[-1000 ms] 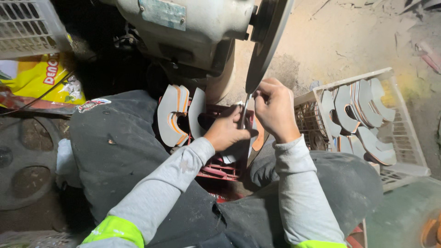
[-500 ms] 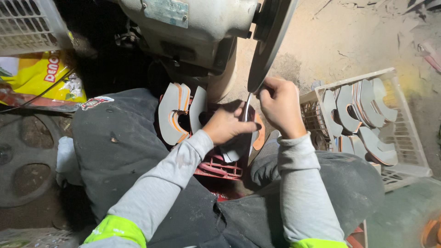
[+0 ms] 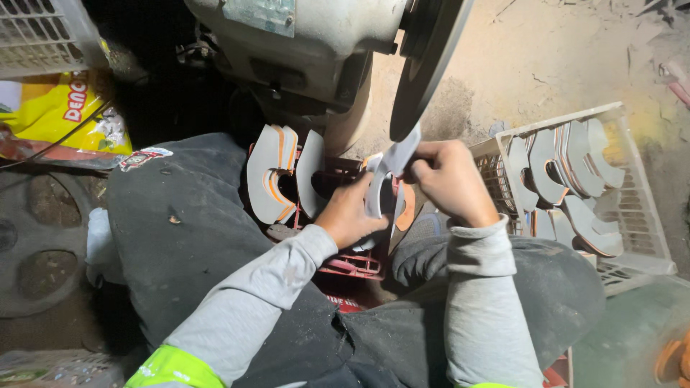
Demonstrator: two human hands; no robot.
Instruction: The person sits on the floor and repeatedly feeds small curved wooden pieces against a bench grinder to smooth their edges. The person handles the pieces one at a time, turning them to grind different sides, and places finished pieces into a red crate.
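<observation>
Both hands are closed on one curved grey piece (image 3: 384,179), horseshoe-ish, flat. Left hand (image 3: 350,215) grips its lower end from below, fingers wrapped round the edge; right hand (image 3: 449,179) pinches the upper end from the right side. Piece sits between the two hands, tilted, its top tip right up against the rim of the dark grinding wheel (image 3: 428,65); can't tell for sure if it's touching. Wheel hangs off a grey motor housing (image 3: 302,50) directly above the hands. Person is seated, dark trousers, grey sleeves with hi-vis yellow cuffs. Red crate (image 3: 345,262) sits between the knees, just under the left hand, with more same-shape pieces (image 3: 277,176) standing on edge, orange layer showing along their sides. White plastic basket (image 3: 647,237) on the person's right, near the right hand but not touching it, holds another batch of curved pieces (image 3: 568,172) stacked upright. Yellow bag (image 3: 61,115) lies far left on the dirt floor, well apart from the work. Second white basket (image 3: 39,32) top left corner, partly out of shot.
</observation>
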